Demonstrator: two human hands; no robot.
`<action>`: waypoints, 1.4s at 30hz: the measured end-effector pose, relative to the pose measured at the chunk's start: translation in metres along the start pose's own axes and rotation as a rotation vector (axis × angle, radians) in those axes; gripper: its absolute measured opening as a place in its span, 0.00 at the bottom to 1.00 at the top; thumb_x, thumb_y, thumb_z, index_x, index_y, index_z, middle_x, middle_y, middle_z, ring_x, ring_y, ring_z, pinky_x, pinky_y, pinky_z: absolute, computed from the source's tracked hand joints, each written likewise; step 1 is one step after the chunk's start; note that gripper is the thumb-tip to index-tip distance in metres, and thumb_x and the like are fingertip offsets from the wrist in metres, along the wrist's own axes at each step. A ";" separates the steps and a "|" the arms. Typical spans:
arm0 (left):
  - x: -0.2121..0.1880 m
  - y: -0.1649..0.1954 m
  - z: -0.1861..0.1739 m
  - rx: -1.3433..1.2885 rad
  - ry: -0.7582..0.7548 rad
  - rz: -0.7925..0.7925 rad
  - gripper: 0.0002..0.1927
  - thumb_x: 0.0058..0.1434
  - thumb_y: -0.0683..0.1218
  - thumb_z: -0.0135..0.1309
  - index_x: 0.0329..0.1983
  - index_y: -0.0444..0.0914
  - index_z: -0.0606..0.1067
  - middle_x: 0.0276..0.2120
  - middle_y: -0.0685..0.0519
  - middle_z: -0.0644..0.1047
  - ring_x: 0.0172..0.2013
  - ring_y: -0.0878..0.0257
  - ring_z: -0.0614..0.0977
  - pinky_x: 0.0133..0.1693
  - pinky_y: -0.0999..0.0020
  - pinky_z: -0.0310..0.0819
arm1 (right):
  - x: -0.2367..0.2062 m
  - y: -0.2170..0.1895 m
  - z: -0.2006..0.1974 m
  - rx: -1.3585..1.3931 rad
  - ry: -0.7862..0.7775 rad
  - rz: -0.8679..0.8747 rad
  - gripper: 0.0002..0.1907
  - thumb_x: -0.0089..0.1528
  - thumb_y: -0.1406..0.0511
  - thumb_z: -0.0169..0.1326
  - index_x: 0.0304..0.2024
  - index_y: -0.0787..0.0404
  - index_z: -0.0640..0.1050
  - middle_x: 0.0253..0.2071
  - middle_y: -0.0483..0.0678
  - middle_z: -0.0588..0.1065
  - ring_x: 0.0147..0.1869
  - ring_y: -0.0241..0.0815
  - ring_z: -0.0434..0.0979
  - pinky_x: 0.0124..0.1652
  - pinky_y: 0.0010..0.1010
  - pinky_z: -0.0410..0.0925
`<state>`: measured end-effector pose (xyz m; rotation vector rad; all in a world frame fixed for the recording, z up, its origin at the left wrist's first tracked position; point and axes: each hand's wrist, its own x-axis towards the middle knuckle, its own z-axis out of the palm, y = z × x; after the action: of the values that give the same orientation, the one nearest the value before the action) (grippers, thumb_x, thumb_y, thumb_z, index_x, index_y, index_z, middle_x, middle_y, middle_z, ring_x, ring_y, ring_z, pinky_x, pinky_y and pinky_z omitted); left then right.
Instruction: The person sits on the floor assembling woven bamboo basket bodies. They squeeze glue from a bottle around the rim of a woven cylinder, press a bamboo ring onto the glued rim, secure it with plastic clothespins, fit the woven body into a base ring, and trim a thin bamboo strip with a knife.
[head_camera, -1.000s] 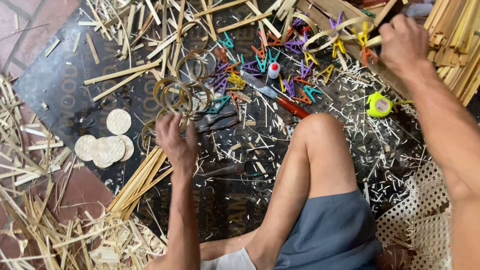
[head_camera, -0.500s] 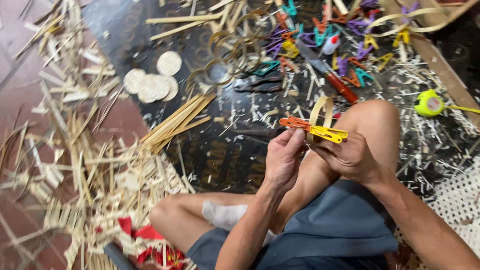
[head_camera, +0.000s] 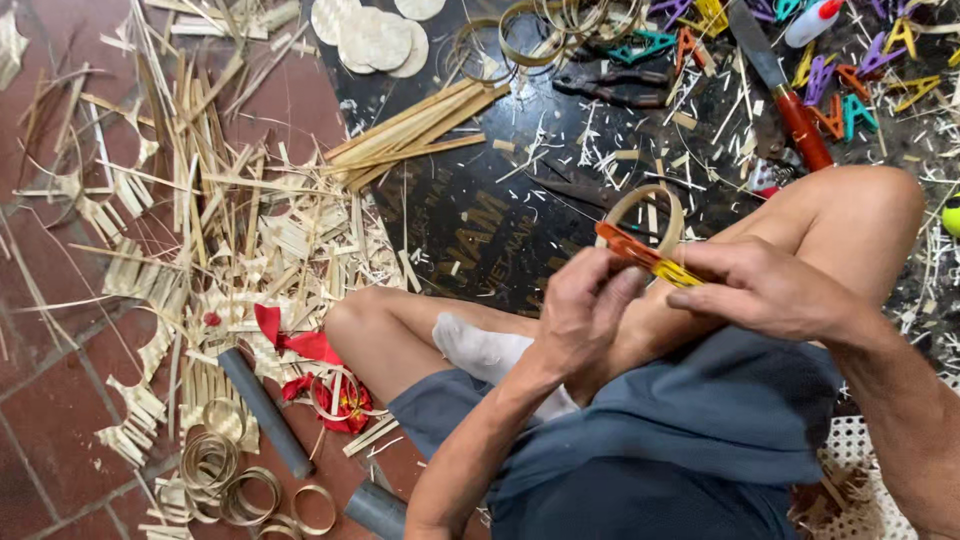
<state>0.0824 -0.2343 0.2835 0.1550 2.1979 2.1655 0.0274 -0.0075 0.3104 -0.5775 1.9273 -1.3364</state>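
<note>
Both hands are meeting above the person's lap: the left hand (head_camera: 585, 310) is closing its fingers around the lower edge of a thin bamboo ring (head_camera: 642, 222), while the right hand (head_camera: 770, 290) is pinching the same ring from the other side, thumb and forefinger pressed at a yellow clothespin (head_camera: 678, 272). An orange clothespin (head_camera: 625, 243) is clamped on the hoop just beside the yellow one, and the ring is standing roughly upright between the fingertips, in front of the raised knee (head_camera: 860, 215).

The person is sitting cross-legged in grey shorts (head_camera: 690, 430), a white-socked foot (head_camera: 480, 352) tucked under the left forearm. A dark mat (head_camera: 470, 215) is lying ahead, scattered with shavings; on it are resting a bundle of bamboo strips (head_camera: 420, 135), round woven discs (head_camera: 370, 35), several finished hoops (head_camera: 545, 30), dark pliers (head_camera: 610, 88), a red-handled knife (head_camera: 785, 85) and a spread of coloured clothespins (head_camera: 850, 85) near a small white glue bottle (head_camera: 812, 22).

To the left, loose bamboo offcuts (head_camera: 200, 230) are covering the red tiled floor (head_camera: 40, 400). A grey tube (head_camera: 265, 412), a scrap of red ribbon (head_camera: 300, 348) and a cluster of small bamboo rings (head_camera: 225, 480) are lying beside the left leg.
</note>
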 end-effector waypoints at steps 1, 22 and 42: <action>0.002 0.002 -0.003 0.080 0.034 0.072 0.06 0.71 0.40 0.53 0.48 0.33 0.76 0.37 0.50 0.77 0.37 0.65 0.80 0.40 0.70 0.76 | 0.002 0.004 0.003 0.021 0.051 0.061 0.15 0.62 0.67 0.56 0.51 0.66 0.78 0.29 0.39 0.73 0.32 0.28 0.69 0.29 0.24 0.65; 0.018 -0.002 -0.060 -0.184 -0.660 -0.469 0.11 0.71 0.45 0.55 0.42 0.31 0.80 0.27 0.60 0.74 0.29 0.74 0.69 0.30 0.76 0.63 | 0.037 -0.011 -0.035 0.042 0.041 0.144 0.23 0.58 0.66 0.62 0.57 0.59 0.81 0.35 0.43 0.78 0.34 0.29 0.74 0.32 0.25 0.69; 0.024 -0.023 0.001 -0.731 0.162 -0.362 0.10 0.72 0.43 0.53 0.50 0.31 0.77 0.36 0.53 0.82 0.29 0.72 0.77 0.33 0.77 0.71 | 0.037 0.006 0.033 0.808 0.640 -0.169 0.07 0.69 0.66 0.58 0.42 0.66 0.77 0.29 0.44 0.74 0.27 0.30 0.70 0.26 0.19 0.62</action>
<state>0.0582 -0.2306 0.2617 -0.4218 1.2138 2.6256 0.0283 -0.0513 0.2863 0.1201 1.5659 -2.4282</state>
